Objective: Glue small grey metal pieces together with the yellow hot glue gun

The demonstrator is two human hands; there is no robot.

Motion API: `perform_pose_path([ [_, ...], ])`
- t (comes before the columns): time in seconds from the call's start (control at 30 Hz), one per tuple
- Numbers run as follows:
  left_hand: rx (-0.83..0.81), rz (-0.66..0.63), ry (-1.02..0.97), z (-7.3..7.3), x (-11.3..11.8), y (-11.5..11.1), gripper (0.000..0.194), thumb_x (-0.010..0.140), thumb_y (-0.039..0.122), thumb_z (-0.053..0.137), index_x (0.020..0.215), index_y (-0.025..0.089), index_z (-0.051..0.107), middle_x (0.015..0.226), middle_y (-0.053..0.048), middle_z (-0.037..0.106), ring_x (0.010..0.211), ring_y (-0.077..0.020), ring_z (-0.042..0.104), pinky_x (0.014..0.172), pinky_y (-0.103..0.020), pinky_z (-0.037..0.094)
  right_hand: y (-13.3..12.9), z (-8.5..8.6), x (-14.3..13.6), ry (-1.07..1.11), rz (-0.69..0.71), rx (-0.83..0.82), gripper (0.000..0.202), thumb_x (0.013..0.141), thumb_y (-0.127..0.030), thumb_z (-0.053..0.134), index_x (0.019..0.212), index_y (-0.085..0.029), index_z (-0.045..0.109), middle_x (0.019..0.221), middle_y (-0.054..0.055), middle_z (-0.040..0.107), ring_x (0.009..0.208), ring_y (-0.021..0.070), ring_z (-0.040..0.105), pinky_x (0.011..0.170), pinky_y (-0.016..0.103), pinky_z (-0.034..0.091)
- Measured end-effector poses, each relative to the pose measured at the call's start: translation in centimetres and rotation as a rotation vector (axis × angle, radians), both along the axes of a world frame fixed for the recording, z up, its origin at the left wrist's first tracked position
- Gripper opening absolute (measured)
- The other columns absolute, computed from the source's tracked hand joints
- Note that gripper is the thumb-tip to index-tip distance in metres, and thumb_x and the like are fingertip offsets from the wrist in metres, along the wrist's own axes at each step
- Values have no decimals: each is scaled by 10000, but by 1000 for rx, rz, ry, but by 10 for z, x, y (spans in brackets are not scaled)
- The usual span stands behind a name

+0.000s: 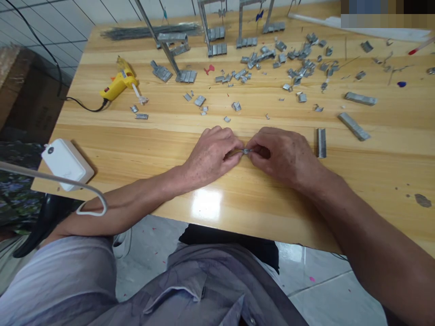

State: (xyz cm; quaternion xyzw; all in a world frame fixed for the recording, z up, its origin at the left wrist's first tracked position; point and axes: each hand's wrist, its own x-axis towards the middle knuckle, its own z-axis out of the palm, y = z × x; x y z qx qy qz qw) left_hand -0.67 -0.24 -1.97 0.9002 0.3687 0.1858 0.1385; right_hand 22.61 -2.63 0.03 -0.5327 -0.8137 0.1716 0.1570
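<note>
Both hands meet over the wooden table [163, 140] near its front. My left hand [215, 151] pinches one end of a small grey metal piece [245, 151] between thumb and forefinger. The other end of that piece is pinched by my right hand [285, 154]; its exact shape is mostly covered by the fingertips. Right of my right hand lies a short strip of joined staples [321, 143]. Two longer staple strips [354, 127] [360, 98] rest farther to the right. Small staple chunks [236, 106] are scattered just beyond the hands.
A yellow glue gun [118, 85] and a white power bank [67, 164] with a cable sit at the left. Upright metal frames [186, 76], thin wires [152, 31] and a heap of staple pieces [302, 68] occupy the back. A white tube lies back right.
</note>
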Motion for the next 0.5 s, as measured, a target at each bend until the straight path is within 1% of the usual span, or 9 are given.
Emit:
perform_pose_path([
  [0.27,-6,5,-2,1,0,0,166,1051,229,621,1055,210,785,970,-72,750,940,-253,641,915,-439,485,1,1,-1,-4,7,-15,198,932,-185,595,957,-259,778,970,73,807,912,258,730,688,344,421],
  [0.5,-7,-29,-35,2,-1,3,162,1067,232,622,1053,207,781,975,-67,767,949,-241,683,924,-425,504,0,3,-3,-21,-7,-28,199,938,-170,601,964,-249,782,952,67,791,919,253,730,686,339,393],
])
